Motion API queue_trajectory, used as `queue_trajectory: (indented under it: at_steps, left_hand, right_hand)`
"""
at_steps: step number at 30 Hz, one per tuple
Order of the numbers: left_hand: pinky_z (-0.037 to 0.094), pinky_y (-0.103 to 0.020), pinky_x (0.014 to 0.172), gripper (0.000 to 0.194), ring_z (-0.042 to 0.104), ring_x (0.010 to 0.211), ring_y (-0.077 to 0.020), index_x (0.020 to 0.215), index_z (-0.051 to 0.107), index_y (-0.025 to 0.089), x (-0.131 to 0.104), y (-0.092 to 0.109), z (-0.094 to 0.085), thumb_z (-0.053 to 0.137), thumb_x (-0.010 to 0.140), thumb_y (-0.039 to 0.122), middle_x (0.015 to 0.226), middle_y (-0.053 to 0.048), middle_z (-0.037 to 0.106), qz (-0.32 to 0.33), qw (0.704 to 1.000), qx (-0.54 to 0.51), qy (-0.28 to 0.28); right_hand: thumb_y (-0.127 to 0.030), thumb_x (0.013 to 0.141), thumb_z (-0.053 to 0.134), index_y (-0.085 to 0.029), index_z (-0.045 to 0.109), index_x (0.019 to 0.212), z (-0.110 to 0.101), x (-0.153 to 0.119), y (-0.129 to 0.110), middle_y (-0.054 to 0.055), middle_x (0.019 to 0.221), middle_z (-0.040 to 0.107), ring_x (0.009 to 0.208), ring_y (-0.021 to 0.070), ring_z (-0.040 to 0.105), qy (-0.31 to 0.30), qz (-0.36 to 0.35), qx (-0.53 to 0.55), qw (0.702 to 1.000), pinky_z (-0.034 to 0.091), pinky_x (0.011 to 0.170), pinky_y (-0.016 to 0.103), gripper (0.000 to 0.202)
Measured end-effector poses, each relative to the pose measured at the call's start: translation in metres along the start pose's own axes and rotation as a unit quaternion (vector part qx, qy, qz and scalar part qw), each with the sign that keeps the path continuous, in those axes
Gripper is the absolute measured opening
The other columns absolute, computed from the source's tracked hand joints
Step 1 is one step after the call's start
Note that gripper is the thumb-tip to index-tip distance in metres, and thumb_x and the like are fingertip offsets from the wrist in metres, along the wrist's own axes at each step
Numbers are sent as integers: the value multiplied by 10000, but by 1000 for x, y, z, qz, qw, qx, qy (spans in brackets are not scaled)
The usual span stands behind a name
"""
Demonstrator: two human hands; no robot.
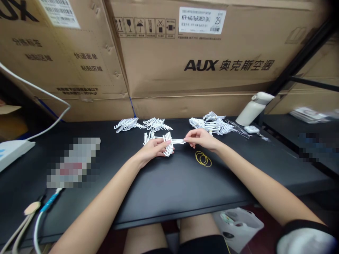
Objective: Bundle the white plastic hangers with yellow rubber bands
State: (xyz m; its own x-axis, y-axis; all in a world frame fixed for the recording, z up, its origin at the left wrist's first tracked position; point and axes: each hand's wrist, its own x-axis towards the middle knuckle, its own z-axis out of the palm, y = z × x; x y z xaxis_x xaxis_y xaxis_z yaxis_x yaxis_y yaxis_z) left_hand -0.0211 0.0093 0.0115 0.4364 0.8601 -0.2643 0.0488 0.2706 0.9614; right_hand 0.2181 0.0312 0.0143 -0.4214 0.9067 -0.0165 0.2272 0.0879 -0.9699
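Note:
My left hand [153,150] is closed around a bundle of white hooks [167,144] over the middle of the black table. My right hand [200,138] pinches the ends of some white rods [179,141] that reach toward the bundle. Behind my left hand, more white hooks [148,137] lie partly hidden. Two piles of white hooks [128,125] [158,124] rest at the back left, and a larger pile [214,125] is at the back right. Several yellow rubber bands [203,159] lie just in front of my right hand.
Large cardboard boxes [201,83] stand along the back of the black table [169,190]. A white bottle [253,108] and small white case [251,129] are at right. At left are a blurred phone-like object [75,162], cables and a white power strip [16,153].

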Motion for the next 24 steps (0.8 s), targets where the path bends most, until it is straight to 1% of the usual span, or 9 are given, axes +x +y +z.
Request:
queue_trajectory:
  at_steps: [3,10,15,20,24]
  left_hand:
    - [522,-329,884,403,686,937,-218,968,663,132,0,0,0,690,764,479,966,-121,727,3,1000,-2,-5]
    - [526,-333,868,394,695,891,-211,930,656,128,0,0,0,687,764,484,991,-129,726,-6,1000,5,2]
    - [527,-330,858,423,695,890,-212,970,649,126,-1,1,0,686,762,492,971,-128,728,-4,1000,3,0]
    - [531,-324,843,462,696,884,-214,1034,648,114,0,0,-1,727,734,457,954,-131,728,-6,1000,7,-6]
    - [531,-316,838,440,692,892,-213,1027,657,119,0,0,-2,729,737,443,950,-128,728,-6,1000,4,-7]
  right_hand:
    - [-442,673,752,-140,651,712,1,0,-1,-13,548,571,496,86,511,1,-5,5,1000,443,499,233,321]
    - [-426,651,770,-141,658,728,2,-2,-4,-11,565,583,509,92,525,-11,-16,2,1000,451,499,235,316]
    - [-410,680,753,-134,656,733,2,-3,-4,-7,576,590,509,85,529,-19,-25,7,999,458,498,223,297]
    - [-404,689,746,-127,657,732,3,-3,-5,-7,582,592,511,86,537,-25,-31,10,999,463,489,220,294]
    - [-382,713,733,-123,665,751,2,-4,-5,-5,588,596,516,85,545,-32,-33,3,999,466,493,215,270]
